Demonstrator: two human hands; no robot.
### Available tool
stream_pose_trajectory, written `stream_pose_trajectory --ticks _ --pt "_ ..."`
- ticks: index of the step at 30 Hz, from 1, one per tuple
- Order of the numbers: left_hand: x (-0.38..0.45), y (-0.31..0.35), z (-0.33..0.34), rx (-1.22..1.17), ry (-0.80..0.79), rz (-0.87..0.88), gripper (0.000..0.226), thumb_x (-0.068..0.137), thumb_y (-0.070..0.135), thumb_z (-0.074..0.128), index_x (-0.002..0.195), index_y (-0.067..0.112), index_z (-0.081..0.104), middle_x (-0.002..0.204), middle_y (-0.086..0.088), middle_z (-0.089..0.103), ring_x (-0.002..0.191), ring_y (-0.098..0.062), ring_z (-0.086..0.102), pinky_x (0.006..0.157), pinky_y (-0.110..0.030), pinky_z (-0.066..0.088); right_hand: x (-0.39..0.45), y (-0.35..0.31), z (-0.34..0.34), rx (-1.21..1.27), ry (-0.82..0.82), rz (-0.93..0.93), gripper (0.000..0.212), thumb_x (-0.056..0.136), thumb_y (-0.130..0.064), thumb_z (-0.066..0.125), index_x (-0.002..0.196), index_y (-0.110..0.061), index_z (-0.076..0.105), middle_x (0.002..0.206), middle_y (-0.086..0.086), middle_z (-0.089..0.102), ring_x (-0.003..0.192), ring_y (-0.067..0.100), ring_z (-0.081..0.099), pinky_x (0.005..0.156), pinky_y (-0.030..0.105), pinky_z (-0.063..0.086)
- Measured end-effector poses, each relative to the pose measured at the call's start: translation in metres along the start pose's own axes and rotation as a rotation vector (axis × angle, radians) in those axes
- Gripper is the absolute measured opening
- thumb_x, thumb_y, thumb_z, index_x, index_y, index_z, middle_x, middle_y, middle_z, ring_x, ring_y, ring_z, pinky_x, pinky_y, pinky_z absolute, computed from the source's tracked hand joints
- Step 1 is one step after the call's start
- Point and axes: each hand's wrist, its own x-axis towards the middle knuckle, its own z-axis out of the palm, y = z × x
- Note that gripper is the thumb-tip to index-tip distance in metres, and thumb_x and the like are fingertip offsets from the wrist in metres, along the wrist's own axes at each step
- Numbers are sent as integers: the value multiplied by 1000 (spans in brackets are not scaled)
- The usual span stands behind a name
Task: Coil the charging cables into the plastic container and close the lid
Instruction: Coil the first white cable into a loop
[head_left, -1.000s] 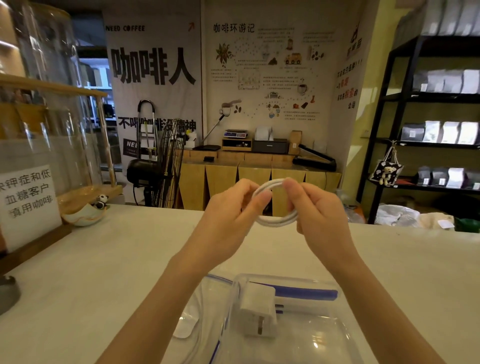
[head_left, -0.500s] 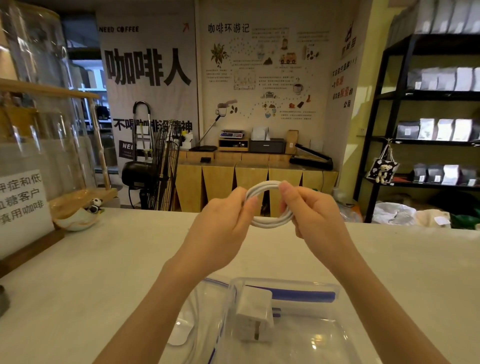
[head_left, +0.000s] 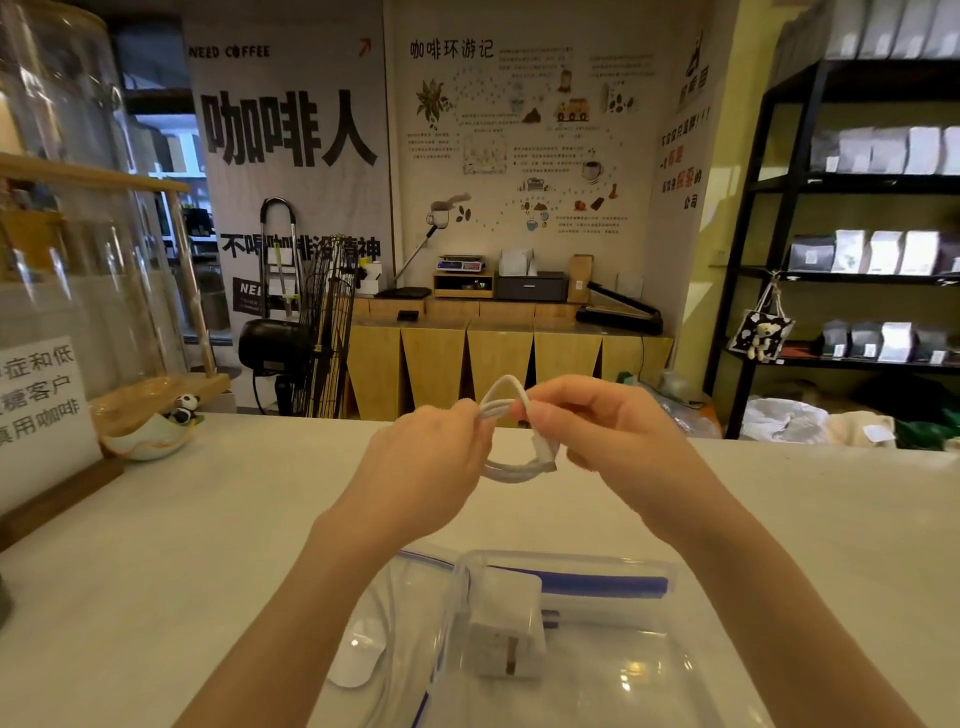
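Both hands hold a thin white charging cable (head_left: 511, 441) above the pale desk (head_left: 156, 545): left hand (head_left: 431, 462) fingers pinch the loops, right hand (head_left: 613, 431) fingers close on its plug end. Light and springy, it likely uncoils unless pinched where the loops cross. Below the fingers sits the clear plastic container (head_left: 613, 670), holding a white cube charger (head_left: 506, 629) that crowds the space.

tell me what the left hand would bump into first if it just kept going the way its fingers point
The left hand points right and a little up, its fingertips pinching the coiled white cable. Past the cable, it would likely meet the right hand, which grips the same coil from the other side. Depth is hard to judge here.
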Motion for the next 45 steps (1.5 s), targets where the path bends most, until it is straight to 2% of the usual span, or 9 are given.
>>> stream_pose_trajectory --ticks 2,5,12,21,26,29,32,38,45 --pt "1 -2 -4 -97 -58 -30 24 96 33 28 84 20 44 64 5 46 54 -10 42 52 -23 36 5 4 -1 -137 122 -68 18 86 -17 56 87 -30 68 88 -4 61 84 11 55 73 20 48" --pt "2 -3 -10 -291 -133 -69 26 95 30 32 73 23 44 64 2 47 55 -12 41 55 -27 38 6 11 1 -145 175 -123 18 84 -18 58 89 -32 69 86 -5 62 91 18 52 78 30 46" --pt "-1 6 -1 -139 -104 -38 23 96 34 30 84 20 45 65 4 48 57 -11 46 61 -31 45 6 16 7 74 288 -106 18 84 -17 57 83 -31 69 82 -8 72 82 10 65 71 14 52" --pt "-1 3 -17 -857 -180 -70 31 95 21 35 68 9 47 35 4 44 29 -9 40 34 -15 34 8 16 1 -222 336 -250 17 77 -19 66 85 -35 68 97 -16 62 103 12 54 86 30 47" --pt "-2 7 -11 -907 -130 -43 32 95 21 34 67 12 46 34 5 44 30 -6 39 35 -14 34 5 16 5 -131 470 -173 16 77 -14 68 91 -22 68 85 -8 68 85 10 65 78 29 56" --pt "-2 8 -12 -987 -107 -9 31 95 19 33 68 11 46 34 4 43 30 -6 38 34 -14 34 7 15 4 134 232 46 21 89 -20 52 108 -24 59 96 -2 68 89 11 63 78 21 53" --pt "-2 10 -12 -1043 -93 -1 31 95 19 33 68 9 47 35 3 42 30 -7 36 33 -15 33 6 12 4 289 76 70 25 95 -18 37 97 -24 62 84 11 63 72 15 61 69 23 56" --pt "-2 14 -12 -1077 -132 -62 32 96 19 33 69 7 46 34 5 41 29 -5 36 32 -14 33 6 14 12 270 187 34 28 95 -21 34 84 -27 60 54 -10 53 51 3 50 53 14 47" --pt "-4 16 -15 -1213 -201 -89 33 95 20 33 67 10 46 37 4 37 30 -9 32 33 -17 28 5 14 11 459 275 50 43 84 -47 30 76 -19 62 41 -6 35 36 7 28 36 18 27"
